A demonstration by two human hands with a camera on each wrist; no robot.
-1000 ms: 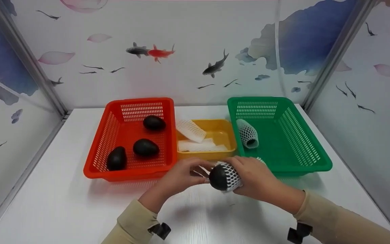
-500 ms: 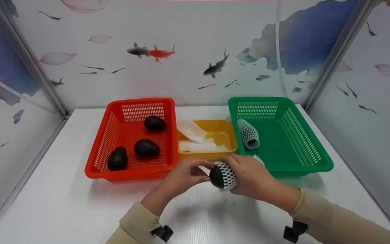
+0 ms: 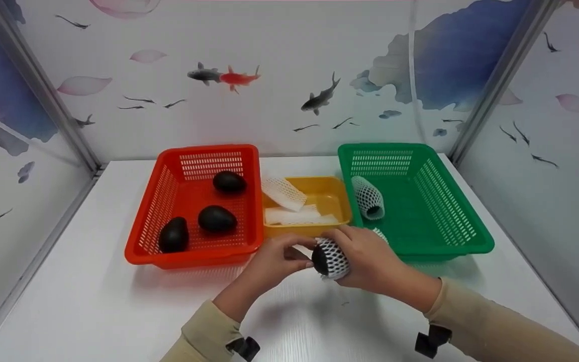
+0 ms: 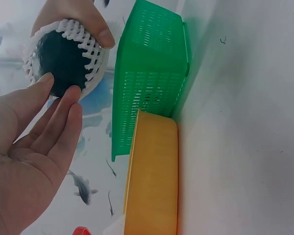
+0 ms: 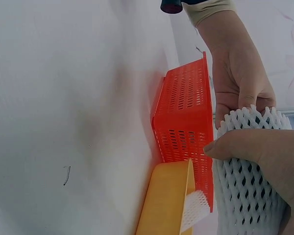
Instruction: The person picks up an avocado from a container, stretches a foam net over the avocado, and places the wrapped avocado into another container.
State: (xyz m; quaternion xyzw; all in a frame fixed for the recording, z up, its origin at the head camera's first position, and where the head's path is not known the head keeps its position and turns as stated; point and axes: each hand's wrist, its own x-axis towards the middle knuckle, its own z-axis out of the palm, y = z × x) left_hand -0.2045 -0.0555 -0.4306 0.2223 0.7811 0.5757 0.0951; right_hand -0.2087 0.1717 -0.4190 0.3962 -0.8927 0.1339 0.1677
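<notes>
Above the table near its front, my right hand (image 3: 374, 262) grips a white foam net sleeve (image 3: 336, 260) with a dark avocado (image 3: 320, 260) inside it. The avocado's bare end pokes out to the left. In the left wrist view the thumb and fingertips of my left hand (image 4: 44, 132) pinch that dark end (image 4: 63, 61). The right wrist view shows my right thumb lying across the net (image 5: 247, 191). My right palm and its other fingers are mostly hidden behind the sleeve.
A red basket (image 3: 194, 259) with three dark avocados (image 3: 217, 219) stands left. The yellow tray (image 3: 309, 230) in the middle holds flat white net sleeves (image 3: 284, 194). The green basket (image 3: 450, 249) at right contains a netted avocado (image 3: 368, 198) and another white net, partly hidden by my hand.
The net has slid further over the avocado, so less of its dark end shows. My right hand has moved slightly left, toward my left hand.
</notes>
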